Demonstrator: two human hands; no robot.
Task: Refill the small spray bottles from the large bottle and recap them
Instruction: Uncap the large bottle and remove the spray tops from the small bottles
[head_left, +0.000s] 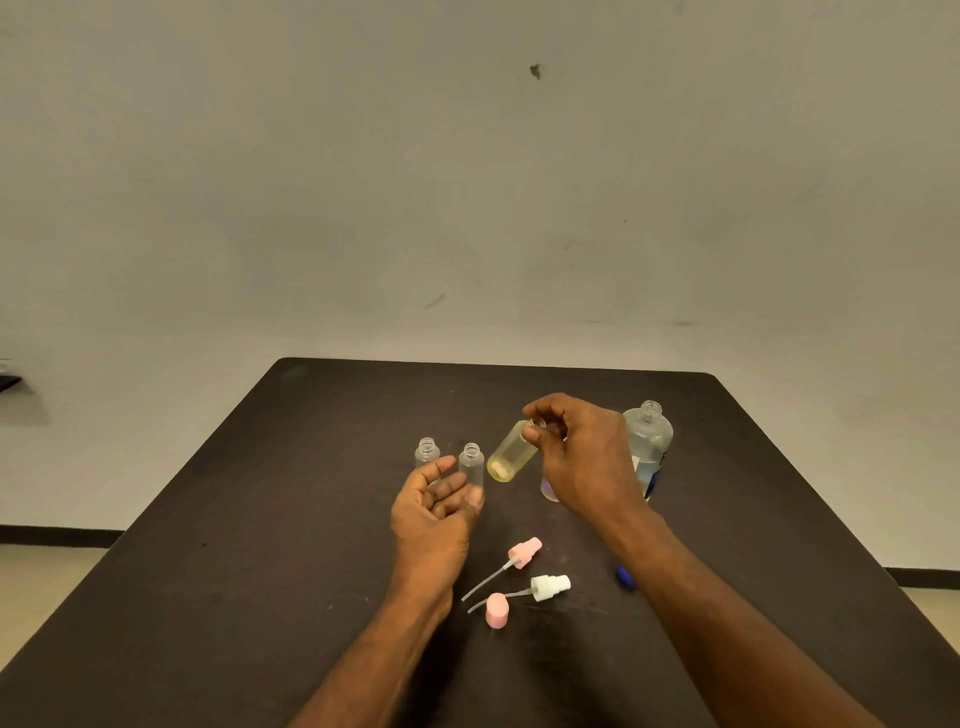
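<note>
My right hand (582, 457) grips a small yellowish bottle (511, 452) by its neck and holds it tilted above the table, base toward me. My left hand (436, 504) hovers palm up with relaxed fingers, touching or just in front of a clear uncapped small bottle (471, 462). A second clear uncapped small bottle (427, 451) stands left of it. The large clear bottle (648, 447) stands uncapped behind my right hand, partly filled. Another small bottle (549, 488) is mostly hidden under my right hand.
On the dark table (260, 519) near me lie a pink spray head (522, 552) with tube, a white spray head (548, 587) with tube, and a pink cap (497, 610). A blue cap (626, 577) lies beside my right forearm. A pale wall stands behind.
</note>
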